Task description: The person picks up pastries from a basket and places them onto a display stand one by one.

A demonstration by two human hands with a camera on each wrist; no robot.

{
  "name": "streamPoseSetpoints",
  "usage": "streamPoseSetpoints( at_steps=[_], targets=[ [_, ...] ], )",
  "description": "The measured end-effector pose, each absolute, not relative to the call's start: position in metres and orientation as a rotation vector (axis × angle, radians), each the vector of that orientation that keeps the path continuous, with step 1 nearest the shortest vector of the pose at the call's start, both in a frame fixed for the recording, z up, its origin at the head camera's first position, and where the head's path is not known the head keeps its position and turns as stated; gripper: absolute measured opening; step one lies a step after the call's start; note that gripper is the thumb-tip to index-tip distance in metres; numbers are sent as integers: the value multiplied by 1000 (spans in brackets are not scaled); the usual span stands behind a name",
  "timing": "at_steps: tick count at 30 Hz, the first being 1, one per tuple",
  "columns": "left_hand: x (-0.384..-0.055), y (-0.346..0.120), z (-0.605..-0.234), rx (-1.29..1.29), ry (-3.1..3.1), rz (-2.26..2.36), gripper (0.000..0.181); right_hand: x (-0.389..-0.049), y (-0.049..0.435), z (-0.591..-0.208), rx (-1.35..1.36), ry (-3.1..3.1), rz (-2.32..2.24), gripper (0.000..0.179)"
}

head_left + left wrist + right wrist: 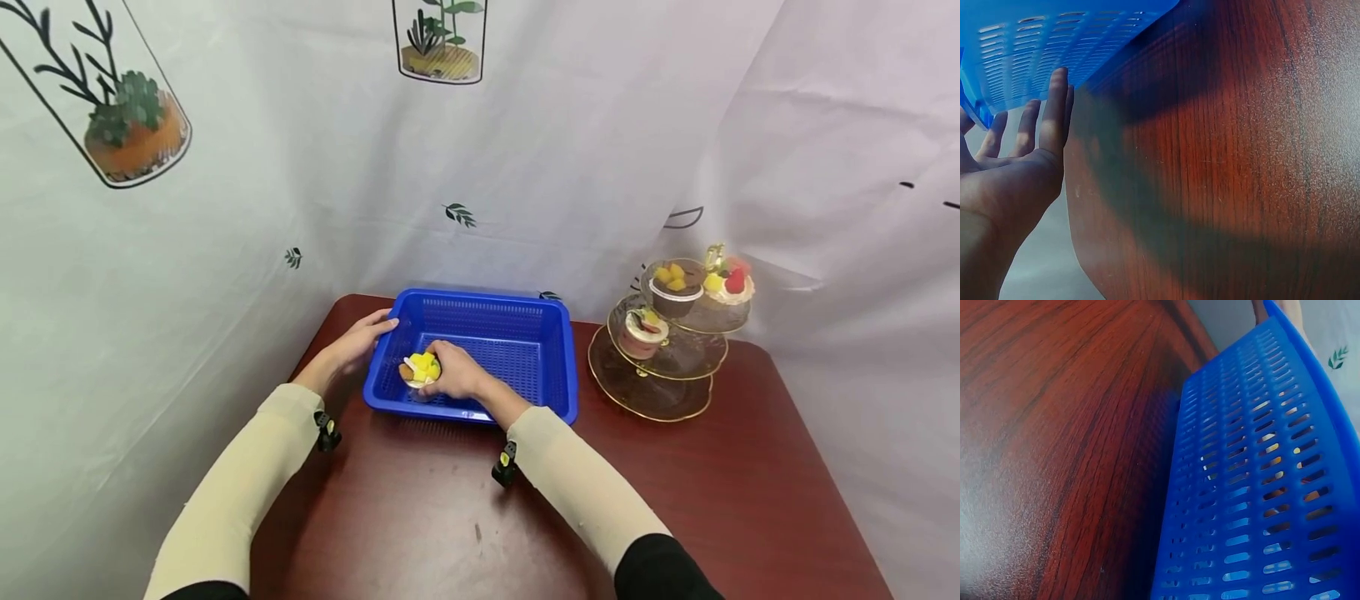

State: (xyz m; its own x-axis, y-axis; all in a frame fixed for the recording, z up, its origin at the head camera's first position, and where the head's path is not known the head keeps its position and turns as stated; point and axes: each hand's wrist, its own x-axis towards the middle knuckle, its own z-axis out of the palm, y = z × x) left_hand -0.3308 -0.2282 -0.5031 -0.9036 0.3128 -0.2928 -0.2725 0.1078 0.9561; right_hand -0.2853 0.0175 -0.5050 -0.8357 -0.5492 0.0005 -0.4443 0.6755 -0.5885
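Note:
A blue plastic basket [480, 412] with slotted walls stands on the table. My left hand [360, 340] holds its left rim, thumb over the edge; in the left wrist view the fingers [1055, 109] lie along the outer wall. Inside the basket's left part, my right hand [457, 372] grips a small dessert cup [422, 369] topped with yellow fruit chunks, a brown piece and a white stick. The cup's lower part is mostly hidden by the hand. From the right wrist camera, the slotted basket wall [1235, 481] covers the right hand, and only bits of yellow show through.
To the right stands a three-tier gold-rimmed stand [651, 400]. It bears a chocolate cup with yellow fruit [677, 287], a fruit-topped cream dessert [731, 287] and a pinkish cup [643, 333]. A patterned white cloth [525, 167] hangs behind the dark red table [420, 517].

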Motion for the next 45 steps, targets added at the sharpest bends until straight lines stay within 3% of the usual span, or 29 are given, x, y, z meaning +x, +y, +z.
streamPoseSetpoints(
  at_steps=[19,32,45],
  targets=[
    [-334,-232,-497,70,2004,1833,64,-286,39,-476,-953,2661,-944,61],
    [-328,-232,-503,68,1953,1885,62,-275,97,-440,-975,2696,-995,66],
    [-329,-228,-505,59,1950,1896,57,-250,164,-431,-886,2789,-1112,70]
  ],
)
